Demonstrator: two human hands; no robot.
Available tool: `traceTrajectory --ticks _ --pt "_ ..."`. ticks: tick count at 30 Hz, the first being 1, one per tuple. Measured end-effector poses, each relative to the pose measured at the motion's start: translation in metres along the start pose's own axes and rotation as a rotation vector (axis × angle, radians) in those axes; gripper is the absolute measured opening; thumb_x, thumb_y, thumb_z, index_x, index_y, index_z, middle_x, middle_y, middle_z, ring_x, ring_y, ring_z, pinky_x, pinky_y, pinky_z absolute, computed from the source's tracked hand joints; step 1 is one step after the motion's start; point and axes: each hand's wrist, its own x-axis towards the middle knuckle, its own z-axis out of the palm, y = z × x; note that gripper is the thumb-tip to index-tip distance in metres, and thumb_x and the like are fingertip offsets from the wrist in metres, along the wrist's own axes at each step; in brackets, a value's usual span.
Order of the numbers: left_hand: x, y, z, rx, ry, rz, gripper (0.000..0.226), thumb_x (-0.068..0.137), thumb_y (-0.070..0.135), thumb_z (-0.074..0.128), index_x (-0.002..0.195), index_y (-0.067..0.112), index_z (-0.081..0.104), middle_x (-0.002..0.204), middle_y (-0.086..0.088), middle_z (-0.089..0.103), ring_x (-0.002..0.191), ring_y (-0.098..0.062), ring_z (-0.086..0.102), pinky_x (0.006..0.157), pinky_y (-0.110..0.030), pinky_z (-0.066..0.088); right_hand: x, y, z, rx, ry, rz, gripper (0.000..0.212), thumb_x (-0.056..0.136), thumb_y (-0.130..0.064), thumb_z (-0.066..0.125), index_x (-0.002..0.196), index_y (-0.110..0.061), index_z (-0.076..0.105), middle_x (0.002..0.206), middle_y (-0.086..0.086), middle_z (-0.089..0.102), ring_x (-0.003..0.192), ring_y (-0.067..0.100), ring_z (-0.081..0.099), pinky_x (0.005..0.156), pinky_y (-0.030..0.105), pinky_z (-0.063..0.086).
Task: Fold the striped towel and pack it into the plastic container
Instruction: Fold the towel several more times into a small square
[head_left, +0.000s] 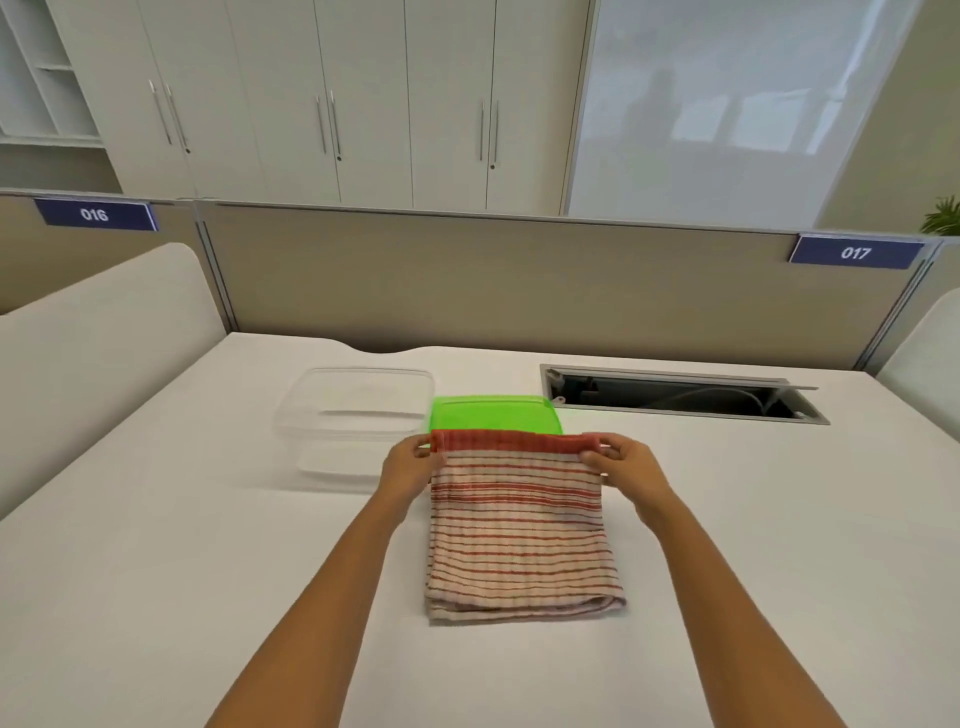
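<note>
The clear plastic container (353, 415) stands open on the white counter (156, 571), left of centre and toward the back; nothing can be seen inside it through its walls; its green lid (493, 414) lies flat just to its right, touching or nearly touching it, and the far edge of the towel hides the lid's near side. The striped towel (519, 530) lies on the counter in front of the lid, folded into a layered rectangle with its doubled edge nearest the person and its solid red band at the far end. The left hand (410, 467) pinches the far left corner of the towel, fingers closed on the cloth; the right hand (623, 462) pinches the far right corner the same way; that far edge is raised slightly off the counter between them. Behind the lid to the right, an open cable hatch (680, 397) is sunk into the counter; a beige partition (467, 280) closes the back, with number plates 016 (96, 214) and 017 (854, 252); white cabinets (332, 104) stand beyond.
</note>
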Motion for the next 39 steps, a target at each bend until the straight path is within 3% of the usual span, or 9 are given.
traceTrajectory --ticks 5,11,14,18,25,30,34,36,39 --pt "0.006 -0.015 0.014 -0.063 -0.005 -0.061 0.039 0.085 0.014 0.063 0.123 0.006 0.058 0.106 -0.009 0.067 0.095 -0.024 0.063 0.085 -0.035 0.051 0.004 0.027 0.011 -0.007 0.036 0.033 0.037 0.088 -0.014 0.061 0.125 -0.013 0.057 0.108 0.013 0.07 0.099 0.028 0.066 0.094 0.045 0.052" --pt "-0.003 -0.011 0.012 -0.102 -0.004 0.059 0.03 0.083 0.009 0.064 0.114 0.008 0.064 0.109 -0.011 0.069 0.104 -0.026 0.063 0.095 -0.039 0.05 0.002 0.023 0.0 -0.043 0.036 -0.021 0.024 0.09 -0.009 0.057 0.112 -0.018 0.061 0.103 0.0 0.068 0.094 0.015 0.064 0.081 0.027 0.052" --pt "-0.015 -0.011 0.002 -0.124 -0.044 0.18 0.023 0.082 0.004 0.064 0.104 0.011 0.066 0.1 -0.006 0.069 0.093 -0.017 0.063 0.081 -0.024 0.05 -0.004 0.022 -0.013 -0.076 0.049 -0.067 0.014 0.09 -0.01 0.058 0.099 -0.019 0.064 0.096 -0.004 0.068 0.091 0.011 0.063 0.069 0.018 0.049" --pt "-0.035 -0.022 -0.013 -0.061 -0.173 0.324 0.026 0.082 -0.005 0.063 0.089 0.02 0.065 0.088 0.003 0.069 0.079 0.002 0.065 0.071 -0.01 0.051 -0.024 0.027 -0.024 -0.175 0.036 -0.15 0.003 0.085 -0.012 0.066 0.087 -0.01 0.065 0.089 0.003 0.069 0.087 0.016 0.063 0.077 0.023 0.05" --pt "-0.06 -0.056 -0.03 0.166 -0.244 0.417 0.028 0.074 -0.008 0.069 0.082 0.019 0.069 0.091 0.003 0.072 0.094 -0.01 0.066 0.093 -0.023 0.047 -0.074 0.049 -0.021 -0.446 0.077 -0.491 0.024 0.072 0.013 0.065 0.076 -0.01 0.063 0.082 0.0 0.064 0.082 0.01 0.058 0.078 0.017 0.044" --pt "-0.067 -0.073 -0.027 0.279 -0.225 0.459 0.054 0.068 -0.016 0.057 0.075 0.036 0.066 0.092 0.007 0.071 0.097 -0.004 0.063 0.091 -0.012 0.042 -0.087 0.073 -0.02 -0.634 0.072 -0.488 0.024 0.071 0.01 0.068 0.077 -0.012 0.064 0.088 -0.001 0.063 0.087 0.015 0.058 0.08 0.011 0.039" --pt "-0.071 -0.074 -0.023 0.395 -0.224 0.507 0.059 0.069 -0.019 0.05 0.071 0.04 0.06 0.096 0.011 0.066 0.1 -0.009 0.062 0.088 -0.008 0.04 -0.093 0.081 -0.015 -0.768 0.067 -0.464 0.017 0.077 0.006 0.065 0.083 -0.01 0.067 0.095 0.004 0.064 0.09 0.023 0.058 0.079 0.027 0.047" --pt "-0.073 -0.07 -0.025 0.487 -0.268 0.528 0.057 0.066 -0.021 0.04 0.075 0.03 0.063 0.098 0.012 0.064 0.104 -0.014 0.061 0.088 -0.008 0.04 -0.097 0.081 -0.015 -0.809 0.088 -0.462 0.026 0.074 0.014 0.06 0.083 -0.008 0.069 0.095 0.006 0.066 0.089 0.026 0.059 0.077 0.031 0.048" --pt "-0.074 -0.056 -0.027 0.647 -0.236 0.542 0.059 0.059 -0.018 0.033 0.084 0.021 0.07 0.106 0.009 0.068 0.107 -0.014 0.06 0.096 -0.025 0.043 -0.1 0.072 -0.01 -0.754 0.224 -0.462 0.041 0.063 0.025 0.051 0.076 -0.008 0.071 0.093 0.007 0.068 0.09 0.029 0.06 0.077 0.033 0.048"
